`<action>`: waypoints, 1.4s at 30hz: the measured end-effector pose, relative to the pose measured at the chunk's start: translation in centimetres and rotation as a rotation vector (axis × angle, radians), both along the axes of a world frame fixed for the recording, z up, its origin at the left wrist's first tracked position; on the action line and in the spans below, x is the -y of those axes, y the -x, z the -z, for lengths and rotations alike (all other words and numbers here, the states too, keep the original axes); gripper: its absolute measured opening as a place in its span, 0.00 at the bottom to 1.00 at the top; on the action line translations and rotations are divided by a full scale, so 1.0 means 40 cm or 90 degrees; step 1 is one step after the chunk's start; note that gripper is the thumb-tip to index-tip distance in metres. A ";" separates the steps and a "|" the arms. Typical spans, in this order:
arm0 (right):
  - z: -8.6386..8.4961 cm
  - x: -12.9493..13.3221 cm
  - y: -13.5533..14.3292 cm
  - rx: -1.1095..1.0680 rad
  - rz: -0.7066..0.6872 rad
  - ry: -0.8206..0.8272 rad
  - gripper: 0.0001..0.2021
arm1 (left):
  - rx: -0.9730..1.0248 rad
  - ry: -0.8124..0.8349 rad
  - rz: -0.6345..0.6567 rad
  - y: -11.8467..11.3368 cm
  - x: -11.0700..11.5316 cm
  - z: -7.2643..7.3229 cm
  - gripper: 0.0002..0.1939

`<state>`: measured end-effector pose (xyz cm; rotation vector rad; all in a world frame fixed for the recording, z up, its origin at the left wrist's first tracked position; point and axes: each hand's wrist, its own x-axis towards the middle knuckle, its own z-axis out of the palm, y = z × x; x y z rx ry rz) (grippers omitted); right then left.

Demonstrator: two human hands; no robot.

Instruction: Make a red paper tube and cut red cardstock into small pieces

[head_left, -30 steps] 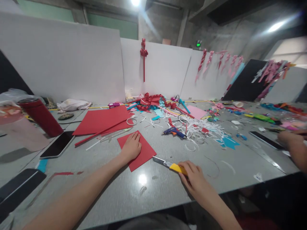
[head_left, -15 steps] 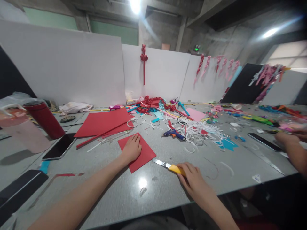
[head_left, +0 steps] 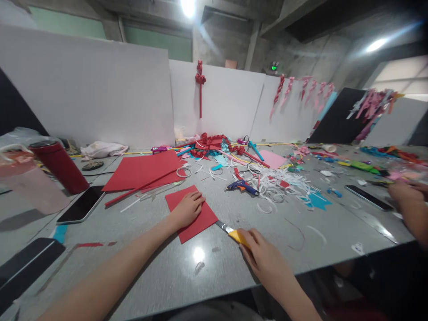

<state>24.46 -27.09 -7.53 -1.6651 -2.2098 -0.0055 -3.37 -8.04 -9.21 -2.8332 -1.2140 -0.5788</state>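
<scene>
My left hand (head_left: 187, 209) lies flat on a small red square sheet (head_left: 193, 226), fingers together and stretched out, pressing it to the table. In my right hand (head_left: 262, 253) is a yellow utility knife (head_left: 238, 236), gripped by its handle with the blade out. The blade points up and left, and its tip meets the right corner of the red sheet; whether it lies under the edge I cannot tell. Behind the sheet lie a large red sheet (head_left: 143, 168) and a thin red stick (head_left: 140, 187).
A blue glue gun (head_left: 243, 187) lies beside a heap of white paper strips (head_left: 277, 180). To the left stand a red flask (head_left: 60, 167) and a pink bottle (head_left: 30, 183), near a phone (head_left: 82, 204). Another person's hand (head_left: 406, 198) is at the far right.
My right hand has moved a little left, bringing the knife blade to the corner of the red sheet. My left hand has slid slightly right across the sheet.
</scene>
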 end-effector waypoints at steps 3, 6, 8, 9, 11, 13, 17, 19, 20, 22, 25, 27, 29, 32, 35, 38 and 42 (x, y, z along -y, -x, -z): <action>-0.006 0.016 0.017 0.031 -0.003 0.028 0.19 | -0.010 0.005 -0.013 -0.014 0.024 -0.008 0.21; -0.005 0.028 0.041 0.057 -0.025 0.033 0.21 | 0.003 0.032 -0.066 -0.042 0.060 -0.004 0.21; -0.002 0.030 0.059 0.072 -0.044 0.030 0.23 | 0.010 0.031 -0.120 -0.067 0.087 0.004 0.23; -0.001 0.030 0.068 0.076 -0.051 0.029 0.23 | 0.012 0.022 -0.151 -0.080 0.099 0.008 0.26; -0.001 0.027 0.083 0.076 -0.052 0.029 0.24 | -0.001 0.035 -0.185 -0.100 0.118 0.016 0.37; -0.002 0.021 0.092 0.068 -0.043 0.036 0.23 | -0.019 0.067 -0.187 -0.110 0.126 0.022 0.46; -0.005 0.010 0.088 0.056 -0.017 0.044 0.23 | -0.038 0.085 -0.157 -0.103 0.120 0.027 0.48; -0.008 0.008 0.077 0.047 -0.014 0.047 0.23 | -0.042 0.077 -0.146 -0.097 0.117 0.029 0.45; -0.009 0.009 0.071 0.039 -0.016 0.050 0.23 | -0.042 0.073 -0.144 -0.095 0.116 0.030 0.43; -0.010 0.014 0.058 0.020 -0.021 0.057 0.22 | -0.041 0.066 -0.144 -0.095 0.116 0.033 0.40; -0.010 0.026 0.042 0.018 -0.022 0.062 0.22 | -0.040 0.062 -0.149 -0.098 0.118 0.037 0.41; -0.010 0.032 0.037 0.030 -0.019 0.061 0.22 | -0.037 0.059 -0.159 -0.101 0.119 0.039 0.43; -0.010 0.033 0.037 0.039 -0.018 0.058 0.22 | -0.035 0.056 -0.172 -0.103 0.119 0.040 0.44; -0.013 0.023 0.047 0.039 -0.018 0.053 0.22 | -0.037 0.056 -0.180 -0.104 0.119 0.040 0.44; -0.016 0.011 0.059 0.033 -0.012 0.061 0.22 | -0.037 0.055 -0.176 -0.104 0.119 0.039 0.43; -0.017 0.009 0.059 0.026 -0.008 0.068 0.22 | -0.036 0.057 -0.171 -0.102 0.119 0.038 0.43; -0.015 0.020 0.041 0.032 -0.004 0.077 0.22 | -0.042 0.063 -0.167 -0.101 0.118 0.038 0.44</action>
